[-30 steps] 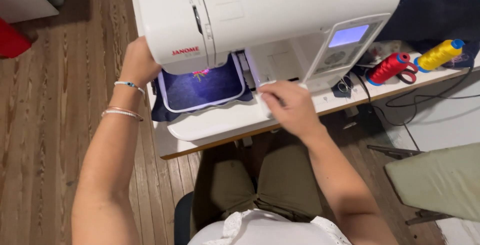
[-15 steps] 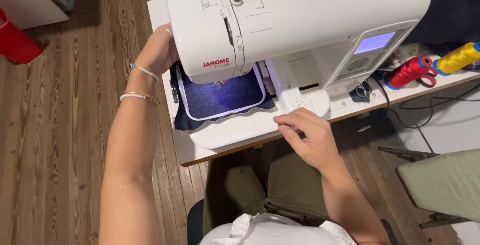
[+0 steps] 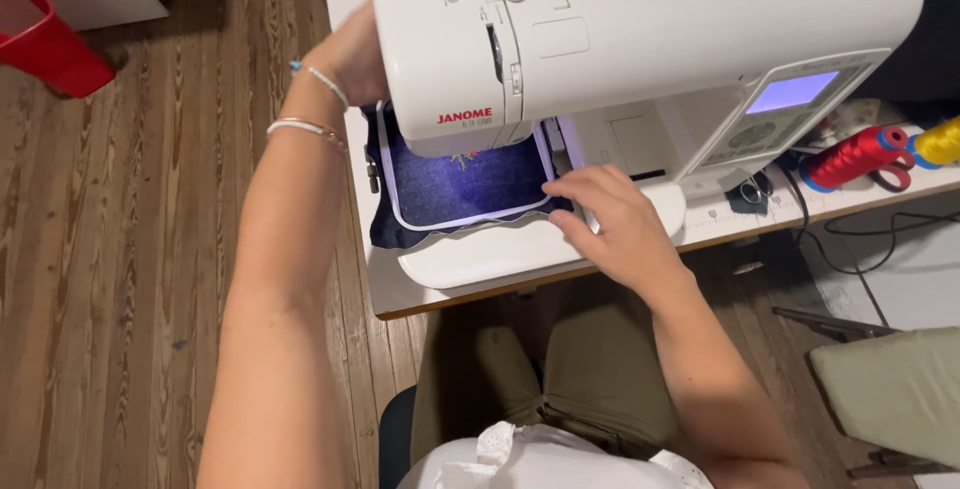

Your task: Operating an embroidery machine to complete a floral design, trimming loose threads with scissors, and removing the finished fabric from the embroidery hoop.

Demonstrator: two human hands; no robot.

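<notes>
A white embroidery sewing machine (image 3: 640,39) stands on a white table (image 3: 390,289). Under its head lies dark blue denim fabric (image 3: 455,187) stretched in a white hoop (image 3: 470,219). My left hand (image 3: 350,54) reaches behind the machine's left end, its fingers hidden by the housing. My right hand (image 3: 605,219) rests on the machine bed, its fingertips touching the hoop's right edge. Neither hand visibly holds a loose thing.
A red thread cone (image 3: 850,157) and a yellow one (image 3: 935,141) lie at the table's right, with small scissors (image 3: 748,192) and cables nearby. A red bin (image 3: 50,39) stands on the wooden floor at far left. A green cushioned seat (image 3: 890,389) is lower right.
My right hand has slid from the front of the machine bed up to the hoop's right edge. My left hand stays behind the machine. The view has shifted.
</notes>
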